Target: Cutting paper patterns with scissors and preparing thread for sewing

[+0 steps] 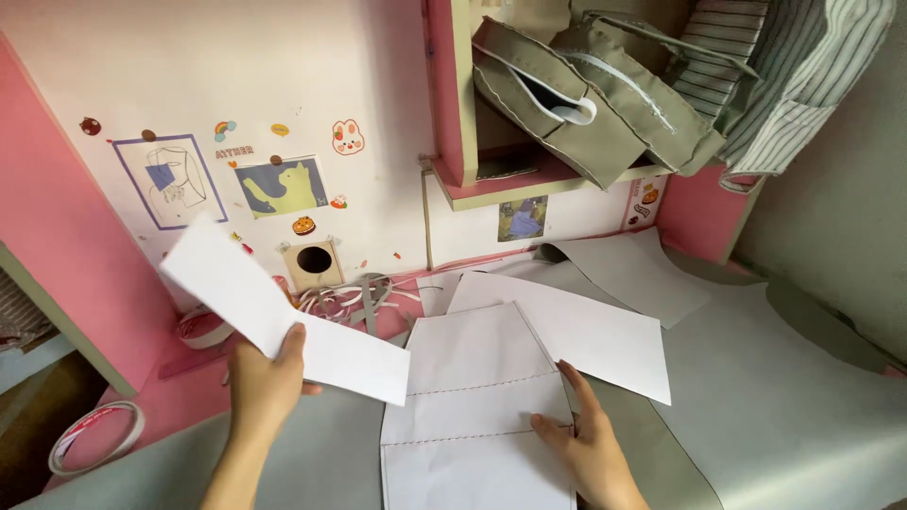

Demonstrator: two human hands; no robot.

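Two hands work: the left hand (260, 382) grips a folded white paper strip (274, 316) (held aloft), the right hand (586, 444) presses open-fingered on a white stitched paper pattern (472, 406).

Open room lies front right, over the flat grey fabric (794, 406) on the tabletop (179, 401); nothing stands up from it there. Overhead right is crowded: grey bags (586, 94) and a striped shirt (803, 76) hang off the shelf (529, 184). The back wall (283, 85) closes the far side. Tangled ribbon (354, 297) lies at its foot. Near left, a tape roll (94, 436) sits at the edge beside the pink side panel (66, 246).
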